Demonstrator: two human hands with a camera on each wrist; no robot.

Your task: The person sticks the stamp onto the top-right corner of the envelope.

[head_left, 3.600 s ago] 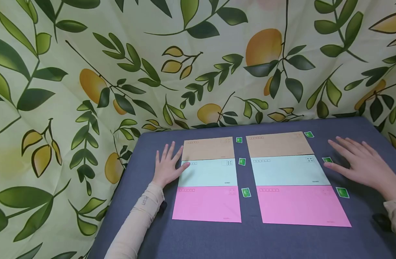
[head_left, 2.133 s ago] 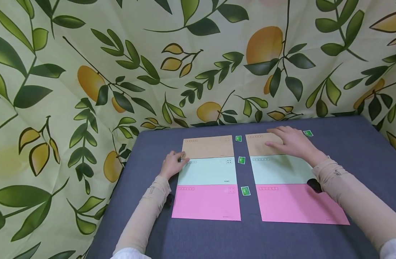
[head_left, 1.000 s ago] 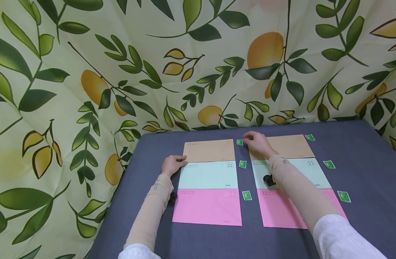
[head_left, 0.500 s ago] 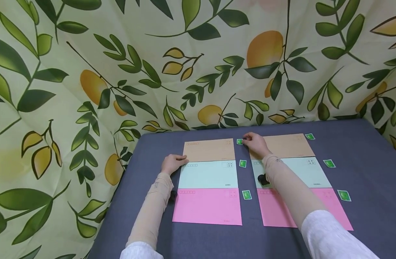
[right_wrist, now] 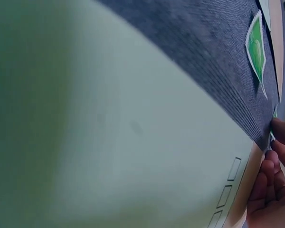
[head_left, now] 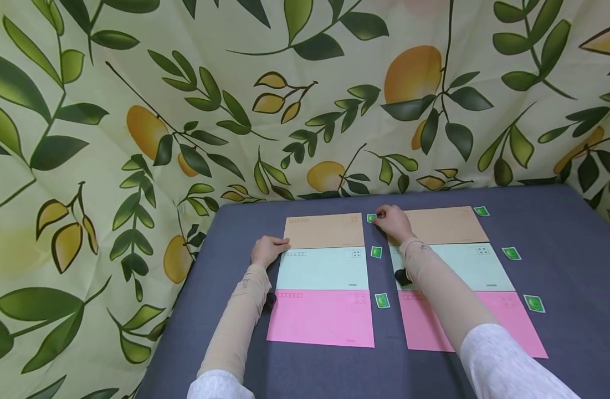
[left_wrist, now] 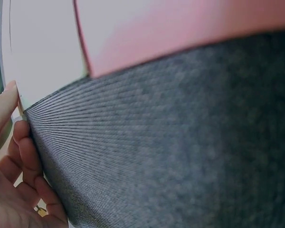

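My left hand pinches the left edge of the brown envelope at its lower corner, thumb above and the other fingers curled in the left wrist view. Below it lie a light blue envelope and a pink envelope, forming the left column. At the far end of the gap between the two columns, my right hand pinches the right edge of a small green stamp. The right wrist view shows thumb and forefinger meeting on that stamp, which they partly hide.
The right column has another brown envelope, a light blue envelope and a pink envelope, partly under my right arm. Two more stamps, one here, lie between the columns; three, including this stamp, line the right side. A patterned curtain hangs behind.
My right hand has come leftward from the right-hand stamps, over the right column, and taken hold of the far stamp in the gap. My left hand's spread fingers have closed on the brown envelope's edge.
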